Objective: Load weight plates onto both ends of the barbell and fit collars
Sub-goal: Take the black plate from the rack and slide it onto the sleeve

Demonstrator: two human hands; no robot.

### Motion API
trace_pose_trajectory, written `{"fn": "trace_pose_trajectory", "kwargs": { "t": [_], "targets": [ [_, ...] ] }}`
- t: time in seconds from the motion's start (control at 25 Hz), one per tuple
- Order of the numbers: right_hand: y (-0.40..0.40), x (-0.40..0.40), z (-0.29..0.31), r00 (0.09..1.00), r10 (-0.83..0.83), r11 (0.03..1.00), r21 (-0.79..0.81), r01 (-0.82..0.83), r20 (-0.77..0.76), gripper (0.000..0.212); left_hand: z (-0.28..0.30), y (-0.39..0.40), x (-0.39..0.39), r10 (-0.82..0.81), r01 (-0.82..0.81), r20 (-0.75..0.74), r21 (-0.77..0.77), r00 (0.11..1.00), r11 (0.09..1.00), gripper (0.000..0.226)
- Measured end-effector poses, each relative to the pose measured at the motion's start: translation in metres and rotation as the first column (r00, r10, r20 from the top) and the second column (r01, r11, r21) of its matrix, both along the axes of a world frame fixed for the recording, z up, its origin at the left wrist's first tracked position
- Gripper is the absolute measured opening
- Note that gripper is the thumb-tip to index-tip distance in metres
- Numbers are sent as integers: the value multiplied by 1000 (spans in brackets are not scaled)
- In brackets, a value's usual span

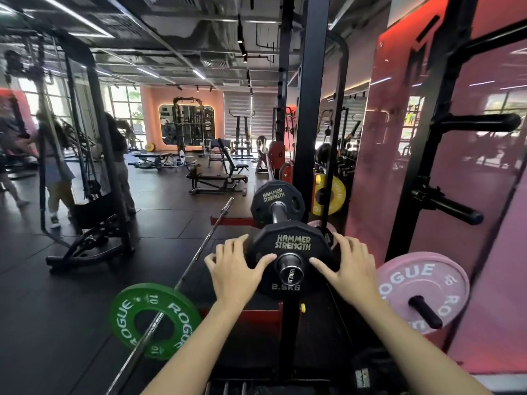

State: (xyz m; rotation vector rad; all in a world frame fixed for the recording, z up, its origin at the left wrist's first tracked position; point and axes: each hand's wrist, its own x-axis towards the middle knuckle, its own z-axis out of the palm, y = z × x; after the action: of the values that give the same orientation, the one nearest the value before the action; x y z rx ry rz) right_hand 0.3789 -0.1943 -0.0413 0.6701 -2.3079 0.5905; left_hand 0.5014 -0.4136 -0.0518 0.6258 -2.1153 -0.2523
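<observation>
Small black Hammer Strength 2.5 kg plate [289,258] already threaded on the near barbell sleeve [289,272], left hand [236,269] and right hand [352,269] flat against its face either side of the sleeve, fingers spread, curled around nothing. Probably light for iron, rigid, matte-coated rather than slick. Best taken by opposite rim edges and kept square to avoid binding.

The near plate [291,259] is black with gold lettering, like the black plate behind [277,201]; a green plate [152,320] and a pink plate [423,292] bear white lettering, a yellow plate [330,195] hangs by pink panels [484,172].
</observation>
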Motion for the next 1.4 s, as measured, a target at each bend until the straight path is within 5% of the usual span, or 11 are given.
{"fn": "trace_pose_trajectory", "kwargs": {
  "t": [1.0, 1.4],
  "targets": [
    [-133, -223, 13, 998, 40, 999, -6, -40, 51, 84, 3, -101, -230, 165, -167, 46, 70, 985, 983, 76],
    [-143, -248, 17, 999, 51, 998, -33, -51, -16, 85, 4, -116, -246, 181, -182, 25, 82, 983, 980, 81]
  ]
}}
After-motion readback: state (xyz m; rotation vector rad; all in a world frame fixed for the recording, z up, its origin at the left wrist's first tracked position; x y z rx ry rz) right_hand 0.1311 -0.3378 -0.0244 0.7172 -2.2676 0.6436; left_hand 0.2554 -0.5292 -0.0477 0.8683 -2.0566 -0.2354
